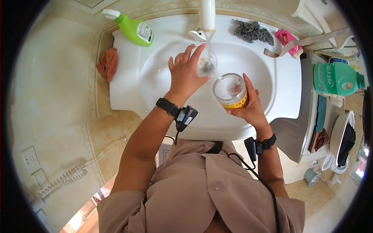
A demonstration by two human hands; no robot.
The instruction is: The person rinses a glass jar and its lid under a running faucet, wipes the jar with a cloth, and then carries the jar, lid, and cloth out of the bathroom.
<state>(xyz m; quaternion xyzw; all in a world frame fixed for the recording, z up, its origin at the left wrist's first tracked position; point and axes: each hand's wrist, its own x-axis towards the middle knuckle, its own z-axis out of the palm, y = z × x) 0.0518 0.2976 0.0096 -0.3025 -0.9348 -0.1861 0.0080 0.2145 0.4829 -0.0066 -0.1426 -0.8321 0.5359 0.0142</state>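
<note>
My left hand (185, 73) grips a clear round lid (203, 69) by its edge, its fingers curved along the left side. Water from the white faucet (207, 15) runs down onto the lid. In my right hand (251, 104) is a clear plastic jar (227, 88) with a yellow label, its open mouth facing up and its side against my palm. Something reddish shows through the jar, but I cannot tell what it is. Both hands are over the basin of the white sink (159, 91), the jar right of the lid and a little nearer to me.
A green spray bottle (136, 32) stands at the sink's back left, beside an orange-brown cloth (107, 64). Grey mesh scrubber (253, 32) and a pink cloth (287, 42) lie at the back right, near a hanging strap (295, 46). A green jug (335, 79) is farther right.
</note>
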